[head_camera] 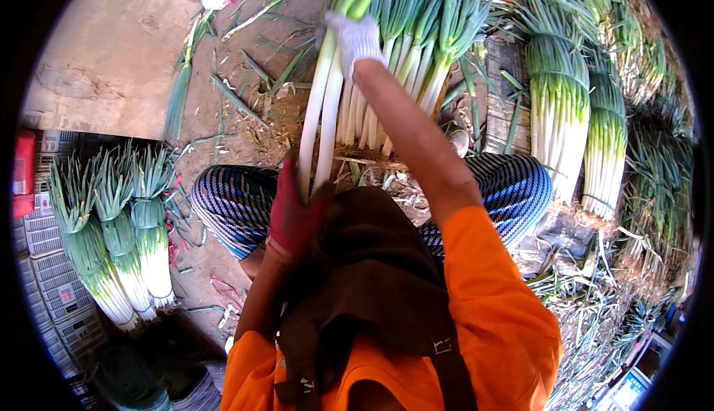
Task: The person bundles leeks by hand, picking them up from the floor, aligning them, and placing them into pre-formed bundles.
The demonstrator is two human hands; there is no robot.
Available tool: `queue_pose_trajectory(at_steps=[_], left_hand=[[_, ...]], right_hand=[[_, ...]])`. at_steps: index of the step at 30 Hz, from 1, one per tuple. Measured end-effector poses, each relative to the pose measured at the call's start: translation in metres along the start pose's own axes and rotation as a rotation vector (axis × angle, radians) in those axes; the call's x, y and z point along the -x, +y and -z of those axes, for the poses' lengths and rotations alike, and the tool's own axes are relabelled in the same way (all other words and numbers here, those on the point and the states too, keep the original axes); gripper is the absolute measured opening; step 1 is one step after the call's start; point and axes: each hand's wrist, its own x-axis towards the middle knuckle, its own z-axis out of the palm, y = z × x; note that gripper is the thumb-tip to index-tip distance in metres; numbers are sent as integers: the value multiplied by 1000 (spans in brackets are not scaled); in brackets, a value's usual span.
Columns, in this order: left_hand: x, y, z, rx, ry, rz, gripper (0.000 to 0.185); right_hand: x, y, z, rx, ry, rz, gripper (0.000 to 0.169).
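Note:
Two long, thick green onions [314, 110] stretch upright between my hands, white stems toward me and green leaves beyond. My right hand [354, 43], in a pale knit glove, is closed around them where white turns to green. At their lower ends my left hand [295, 210], in a red glove with dark fingers, grips the stems; the root tips are hidden or in shadow there. Just past my right forearm lies a row of loose green onions [413, 59], roots toward me.
Tied green onion bundles stand at the right [559, 104] and left [150, 227]. Stacked plastic crates [58, 282] line the left edge, below a large brown board [111, 48]. Leaf scraps [240, 98] litter the ground. Part of another person's clothing [131, 377] shows at lower left.

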Motion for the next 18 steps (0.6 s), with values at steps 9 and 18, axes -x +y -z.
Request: queue_pose_trajectory(at_steps=[9,18], left_hand=[[-158,-84,-94,9,86,-90,71],[-163,-175,-180,-325,-250,265,77]], right_hand=[[-111,-12,-34,290,30,571,47],[-202,243,76,986,160,108,51]])
